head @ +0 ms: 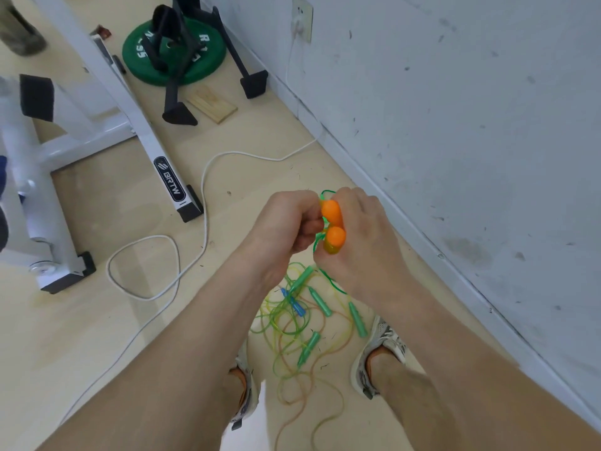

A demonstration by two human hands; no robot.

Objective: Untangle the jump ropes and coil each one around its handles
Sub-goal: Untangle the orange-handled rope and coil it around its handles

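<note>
The right hand (361, 242) clasped both orange handles (333, 227) side by side so the left hand (286, 222), pinching their green cord (316, 243), could apparently wind it around them.

Orange handles (333, 227) paired; ropes (302, 333) tangled.

right hand (364, 242) grips the orange handles (332, 222); left hand (286, 222), fingers curled, pinches the green rope (315, 245) alongside.

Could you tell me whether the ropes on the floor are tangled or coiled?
Tangled: the ropes lie in loose overlapping loops on the floor, green handles scattered among them, none wrapped.
</note>
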